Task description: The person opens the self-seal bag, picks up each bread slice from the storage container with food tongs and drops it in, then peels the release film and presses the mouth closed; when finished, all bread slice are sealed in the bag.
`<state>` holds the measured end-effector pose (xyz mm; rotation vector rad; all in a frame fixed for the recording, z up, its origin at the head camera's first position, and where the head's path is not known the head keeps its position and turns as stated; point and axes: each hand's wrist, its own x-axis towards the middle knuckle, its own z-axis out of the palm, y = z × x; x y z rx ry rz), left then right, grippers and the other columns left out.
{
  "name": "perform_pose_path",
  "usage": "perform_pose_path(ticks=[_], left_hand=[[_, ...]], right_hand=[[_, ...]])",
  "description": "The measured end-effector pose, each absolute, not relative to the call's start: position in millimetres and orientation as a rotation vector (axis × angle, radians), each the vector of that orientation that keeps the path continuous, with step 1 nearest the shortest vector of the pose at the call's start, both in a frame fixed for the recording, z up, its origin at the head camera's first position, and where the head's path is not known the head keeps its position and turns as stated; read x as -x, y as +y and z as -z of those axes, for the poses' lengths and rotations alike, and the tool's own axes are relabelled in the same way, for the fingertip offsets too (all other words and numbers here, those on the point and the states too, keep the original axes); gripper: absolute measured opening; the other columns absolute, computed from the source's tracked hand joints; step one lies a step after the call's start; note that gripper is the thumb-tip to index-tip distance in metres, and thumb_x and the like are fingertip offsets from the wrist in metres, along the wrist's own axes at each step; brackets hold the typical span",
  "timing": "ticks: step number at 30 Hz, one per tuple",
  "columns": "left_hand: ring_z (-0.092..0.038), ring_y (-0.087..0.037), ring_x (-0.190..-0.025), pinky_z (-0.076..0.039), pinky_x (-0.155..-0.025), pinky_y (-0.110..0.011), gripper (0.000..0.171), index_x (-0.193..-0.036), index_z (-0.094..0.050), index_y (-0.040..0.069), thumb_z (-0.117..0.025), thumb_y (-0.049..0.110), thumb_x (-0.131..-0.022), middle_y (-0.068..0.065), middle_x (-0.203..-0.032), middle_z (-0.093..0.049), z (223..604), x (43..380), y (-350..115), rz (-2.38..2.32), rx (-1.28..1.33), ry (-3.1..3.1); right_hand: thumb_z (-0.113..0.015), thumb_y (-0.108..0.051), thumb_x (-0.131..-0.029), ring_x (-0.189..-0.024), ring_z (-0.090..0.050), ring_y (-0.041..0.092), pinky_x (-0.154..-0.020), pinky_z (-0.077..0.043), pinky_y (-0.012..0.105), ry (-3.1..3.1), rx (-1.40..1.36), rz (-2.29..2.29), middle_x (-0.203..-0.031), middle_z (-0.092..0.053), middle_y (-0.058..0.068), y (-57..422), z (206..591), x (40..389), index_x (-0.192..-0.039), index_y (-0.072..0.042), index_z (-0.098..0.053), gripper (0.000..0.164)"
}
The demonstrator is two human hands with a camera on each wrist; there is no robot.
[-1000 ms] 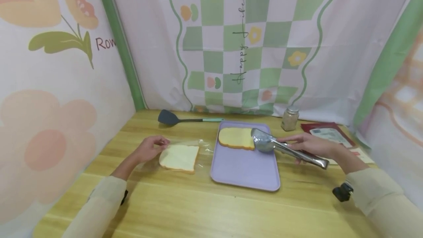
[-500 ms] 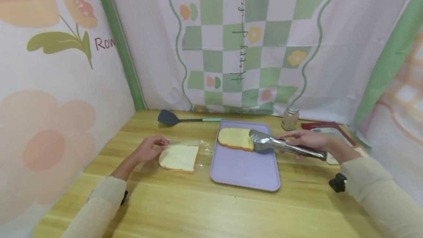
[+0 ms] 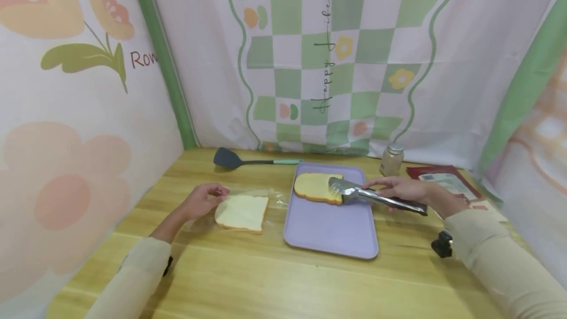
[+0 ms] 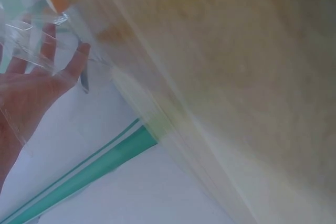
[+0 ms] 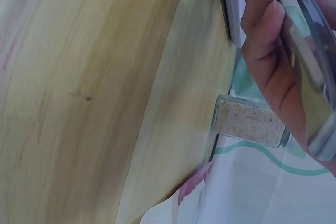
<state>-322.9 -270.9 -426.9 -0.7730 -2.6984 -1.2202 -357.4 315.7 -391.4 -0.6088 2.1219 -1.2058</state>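
My right hand (image 3: 400, 191) grips metal tongs (image 3: 381, 200). The upper jaw of the tongs lies over the right end of a bread slice (image 3: 315, 186) on a lilac tray (image 3: 330, 238); whether the lower jaw is under the slice cannot be seen. To the left, a second bread slice (image 3: 242, 212) lies on or in a clear plastic bag (image 3: 278, 198) on the table. My left hand (image 3: 201, 202) pinches the bag's edge beside that slice. In the left wrist view, clear film (image 4: 31, 40) crosses the fingers. The right wrist view shows fingers curled round the tongs' handle.
Behind the bag lies a dark spatula (image 3: 230, 159) with a mint handle, its end near the tray. At the back right stands a glass jar (image 3: 392, 160) of speckled powder. Red-edged packets (image 3: 445, 181) lie near my right forearm. A patterned curtain (image 3: 310, 127) hangs along the table's back edge.
My right hand has moved left with the tongs, whose tips have slid further over the bread slice on the tray. The left hand and the bag have stayed in place.
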Motion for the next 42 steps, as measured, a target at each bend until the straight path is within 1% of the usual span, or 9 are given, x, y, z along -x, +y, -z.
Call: perform_pose_path(ticks=[5,11,15,19,26,32,36,42], left_hand=[[-0.065,-0.035,-0.1,-0.055,-0.087,-0.046,0.01,-0.103,-0.067,-0.003,-0.063,0.002,-0.095,-0.021,-0.114,-0.068,425,322,-270,1.216,0.786,-2.691],[-0.065,-0.035,-0.102,-0.055,-0.089,-0.046,0.009,-0.102,-0.067,-0.002,-0.062,0.002,-0.095,-0.02,-0.116,-0.068,425,321,-269,1.229,0.762,-2.716],[-0.065,-0.035,-0.103,-0.055,-0.089,-0.046,0.008,-0.101,-0.067,-0.001,-0.062,0.002,-0.095,-0.02,-0.117,-0.068,424,320,-267,1.227,0.762,-2.718],[-0.064,-0.036,-0.103,-0.054,-0.09,-0.047,0.007,-0.1,-0.066,-0.001,-0.062,0.001,-0.095,-0.021,-0.117,-0.068,423,319,-267,1.232,0.763,-2.713],[-0.063,-0.036,-0.105,-0.053,-0.091,-0.049,0.008,-0.1,-0.067,0.0,-0.063,0.004,-0.096,-0.019,-0.118,-0.068,425,321,-267,1.229,0.738,-2.714],[-0.064,-0.035,-0.104,-0.053,-0.09,-0.048,0.009,-0.102,-0.067,-0.002,-0.062,0.002,-0.095,-0.019,-0.117,-0.068,422,320,-267,1.222,0.739,-2.709],[-0.064,-0.035,-0.103,-0.053,-0.09,-0.048,0.01,-0.103,-0.067,-0.002,-0.062,0.0,-0.094,-0.019,-0.116,-0.068,421,319,-268,1.207,0.752,-2.696],[-0.065,-0.034,-0.103,-0.054,-0.089,-0.047,0.009,-0.102,-0.067,-0.001,-0.063,0.001,-0.095,-0.018,-0.116,-0.069,423,320,-269,1.208,0.748,-2.702]], right_hand=[[-0.053,-0.015,-0.103,-0.073,-0.065,0.02,-0.062,-0.057,0.03,2.144,0.581,1.22,-0.103,-0.062,0.02,313,393,356,-0.142,-0.004,-0.046,0.042],[-0.056,-0.014,-0.101,-0.068,-0.063,0.02,-0.057,-0.055,0.029,2.237,0.578,1.196,-0.098,-0.068,0.017,305,393,353,-0.139,0.002,-0.047,0.043],[-0.058,-0.013,-0.099,-0.072,-0.064,0.022,-0.061,-0.055,0.03,2.325,0.567,1.151,-0.097,-0.07,0.015,301,393,353,-0.138,0.003,-0.05,0.043],[-0.059,-0.013,-0.099,-0.074,-0.063,0.024,-0.062,-0.055,0.031,2.376,0.563,1.12,-0.097,-0.071,0.014,299,392,351,-0.137,0.003,-0.051,0.042],[-0.057,-0.008,-0.099,-0.071,-0.062,0.023,-0.061,-0.052,0.029,2.423,0.641,1.15,-0.097,-0.07,0.019,301,391,340,-0.135,0.008,-0.051,0.04],[-0.058,-0.007,-0.098,-0.071,-0.061,0.024,-0.06,-0.053,0.032,2.424,0.711,1.218,-0.097,-0.068,0.021,303,388,325,-0.131,0.009,-0.054,0.036],[-0.059,-0.006,-0.097,-0.068,-0.06,0.022,-0.058,-0.053,0.031,2.409,0.702,1.265,-0.094,-0.066,0.021,300,385,313,-0.129,0.009,-0.055,0.035],[-0.06,-0.003,-0.096,-0.061,-0.06,0.02,-0.052,-0.054,0.035,2.393,0.682,1.31,-0.091,-0.065,0.023,293,382,295,-0.127,0.008,-0.057,0.033]])
